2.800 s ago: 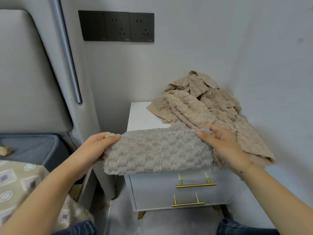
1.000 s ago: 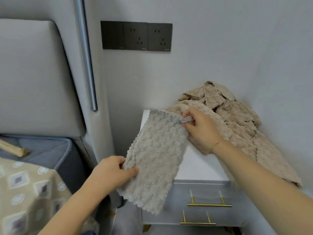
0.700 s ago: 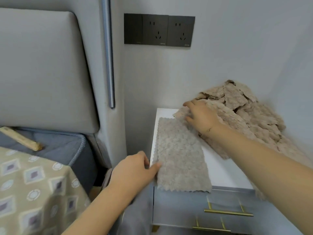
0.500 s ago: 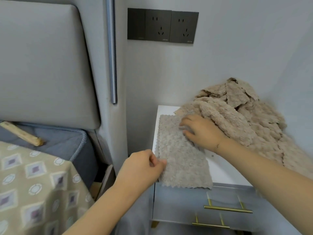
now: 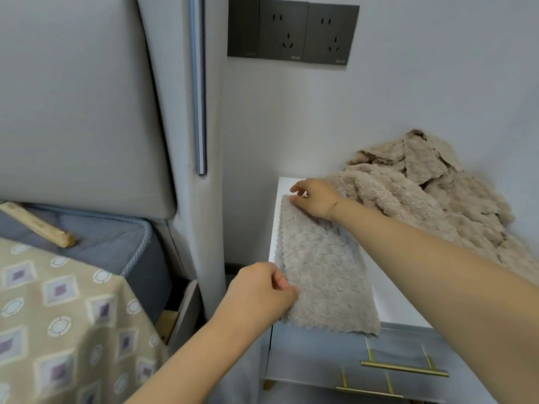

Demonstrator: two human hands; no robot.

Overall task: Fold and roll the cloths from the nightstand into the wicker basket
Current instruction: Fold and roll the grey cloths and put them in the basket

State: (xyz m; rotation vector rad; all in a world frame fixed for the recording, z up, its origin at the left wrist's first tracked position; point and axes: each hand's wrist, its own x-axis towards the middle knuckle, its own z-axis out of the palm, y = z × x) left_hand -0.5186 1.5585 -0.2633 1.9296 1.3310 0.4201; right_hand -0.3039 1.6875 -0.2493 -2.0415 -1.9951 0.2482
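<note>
Bedside corner, pale wall: white nightstand (image 5: 388,298) top is serving as the work surface. One grey folded cloth (image 5: 322,266) is lying flat along its left side as a long strip, near end just overhanging the front edge above the drawers.

Left hand (image 5: 259,293) is pinching the strip's near left edge between thumb and curled fingers. Right hand (image 5: 316,196) is sitting at the far end, fingertips bent onto the far corner; whether it is pinching or only pressing is not resolvable.

Heap of tan cloths (image 5: 431,196) is occupying the back right of the top, against the wall, touching the right forearm.

Progress judgement: early. Strip looks folded lengthwise, rolling not yet started. Heap is waiting untouched. Wicker basket is not in view.

Outward: dark socket panel (image 5: 293,30) above; grey headboard (image 5: 73,100) and patterned bedcover (image 5: 58,322) left.
</note>
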